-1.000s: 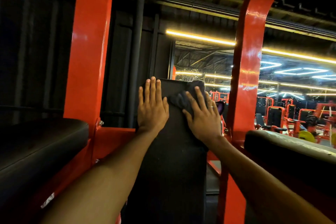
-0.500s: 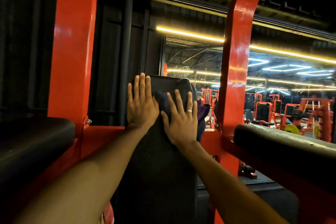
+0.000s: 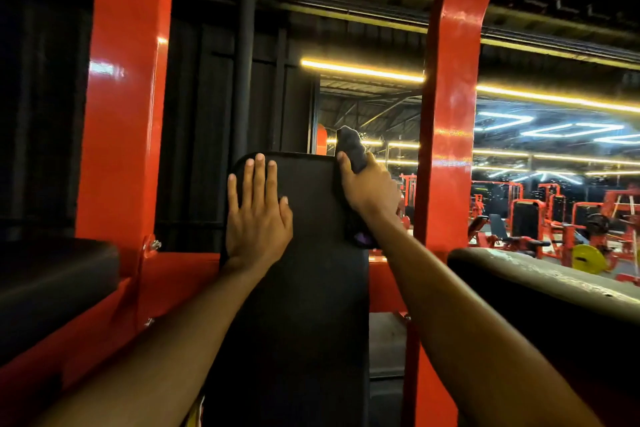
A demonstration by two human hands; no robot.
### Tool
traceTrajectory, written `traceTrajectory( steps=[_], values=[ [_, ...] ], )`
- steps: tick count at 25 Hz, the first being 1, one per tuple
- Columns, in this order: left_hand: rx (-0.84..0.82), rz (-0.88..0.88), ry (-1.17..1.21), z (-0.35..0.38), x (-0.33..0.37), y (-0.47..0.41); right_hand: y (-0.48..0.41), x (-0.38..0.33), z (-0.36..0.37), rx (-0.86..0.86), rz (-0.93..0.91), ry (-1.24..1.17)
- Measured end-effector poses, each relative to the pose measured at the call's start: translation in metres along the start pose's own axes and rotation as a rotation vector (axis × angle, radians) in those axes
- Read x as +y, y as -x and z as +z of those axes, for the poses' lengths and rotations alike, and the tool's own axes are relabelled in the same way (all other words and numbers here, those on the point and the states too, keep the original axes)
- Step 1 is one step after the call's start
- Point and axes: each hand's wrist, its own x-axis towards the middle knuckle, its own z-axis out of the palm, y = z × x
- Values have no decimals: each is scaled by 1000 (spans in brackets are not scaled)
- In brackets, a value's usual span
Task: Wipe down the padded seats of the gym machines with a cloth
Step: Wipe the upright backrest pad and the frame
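The right hand (image 3: 372, 189) has slid off the face of the upright black pad (image 3: 311, 270), where it lay flat over the cloth (image 3: 351, 146) half a second ago, and now sits at the pad's right edge near the top corner. Its fingers wrap round that edge with the dark cloth bunched in the grip, and the thumb lies on the front of the pad. One end of the cloth sticks up above the top corner, and another end, with a purple patch, hangs down the edge below the wrist. The left hand (image 3: 258, 218) has kept its place, palm flat against the upper left of the pad, fingers straight, slightly spread and pointing up, the tips just short of the top edge.

The pad stands between two glossy red posts, the left post (image 3: 128, 97) straight and the right post (image 3: 450, 114) curving over at the top. A red crossbar (image 3: 187, 274) runs behind the pad at wrist height. A dark cushion (image 3: 52, 281) sits low on the left, and a worn, greyish cushion (image 3: 554, 284) low on the right. Far behind on the right, more red machines (image 3: 526, 218) and a yellow weight plate (image 3: 588, 258) stand under strips of yellow light (image 3: 360, 70)
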Motion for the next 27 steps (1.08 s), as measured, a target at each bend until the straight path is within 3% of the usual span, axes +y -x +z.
traceTrajectory(
  steps=[8, 15, 17, 19, 24, 27],
  values=[
    [-3, -15, 26, 0, 0, 1, 130, 58, 33, 127, 45, -41],
    [-26, -54, 147, -3, -1, 1, 73, -5, 25, 54, -53, 143],
    [-29, -66, 207, -3, -2, 2, 83, -19, 36, 48, -157, 227],
    [-24, -89, 251, -2, -6, 8, 111, -14, 52, 85, -376, 260],
    [-24, -184, 374, -2, -20, 52, 127, 44, 40, 10, -783, 366],
    [-36, -233, 454, -3, -24, 67, 86, 43, 21, 0, -757, 438]
  ],
)
